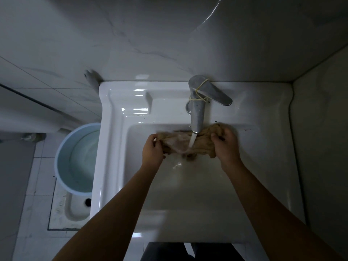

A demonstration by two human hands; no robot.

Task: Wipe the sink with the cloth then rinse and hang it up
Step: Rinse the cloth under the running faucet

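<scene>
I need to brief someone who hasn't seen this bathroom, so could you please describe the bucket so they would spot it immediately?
Start at the white sink, where the tap is running. Look down at the floor beside the sink's left edge: the bucket stands there, partly tucked under the rim. It is round, pale blue and holds water, the only coloured thing among white tiles.
</scene>
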